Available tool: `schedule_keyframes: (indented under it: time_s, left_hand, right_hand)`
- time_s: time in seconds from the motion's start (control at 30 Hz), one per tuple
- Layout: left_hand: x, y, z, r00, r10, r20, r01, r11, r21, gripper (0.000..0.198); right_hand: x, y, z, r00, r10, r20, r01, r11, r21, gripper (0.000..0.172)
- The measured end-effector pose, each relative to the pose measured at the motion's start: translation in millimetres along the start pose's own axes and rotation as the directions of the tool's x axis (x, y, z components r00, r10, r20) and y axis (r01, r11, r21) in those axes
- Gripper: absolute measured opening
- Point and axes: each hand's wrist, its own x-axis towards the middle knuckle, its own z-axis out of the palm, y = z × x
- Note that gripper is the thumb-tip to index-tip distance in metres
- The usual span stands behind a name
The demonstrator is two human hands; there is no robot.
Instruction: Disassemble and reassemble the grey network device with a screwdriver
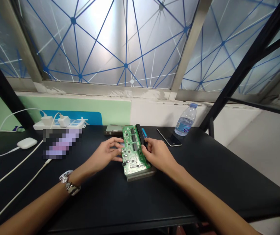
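A green circuit board [132,160] with a row of black ports along its right side is tilted over a grey metal case [141,176]. My right hand [158,153] grips the board's right edge, thumb on the port side and fingers curled. On the opposite edge, my left hand [108,151] holds the board with its fingertips, the fingers a little apart. Some of those fingertips are hidden behind the board. Just beyond my right hand lies a blue-handled tool [144,133], mostly covered. A flat metal part [112,129] shows behind the board.
On the black table [100,202], a phone [169,136] and a water bottle [186,120] stand to the right. At left are a white power strip [38,126], a white earbud case [27,143], loose cables and a blurred-out item [61,145]. Black frame posts flank the table.
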Motion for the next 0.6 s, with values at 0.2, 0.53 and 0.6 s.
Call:
schedule_keyframes:
  time_s: [0.2,0.53,0.6]
  left_hand:
    - [1.4,-6.7,0.1,0.999,-0.045,0.022,0.043,0.995,0.09,0.037]
    - [-1.6,-6.5,1.9,0.991,0.122,0.05,-0.132,0.918,0.373,0.023]
    - [-1.3,-7.2,1.1,0.99,0.129,0.05,-0.138,0.911,0.39,0.022]
  right_hand:
    - [-1.4,-2.7,1.2,0.999,0.01,0.048,-0.008,1.0,-0.029,0.052]
    - [-1.4,-3.1,1.3,0.996,0.004,0.088,0.003,0.997,-0.074,0.043]
    - [-0.9,-4.0,0.6,0.996,0.005,0.087,0.001,0.998,-0.07,0.044]
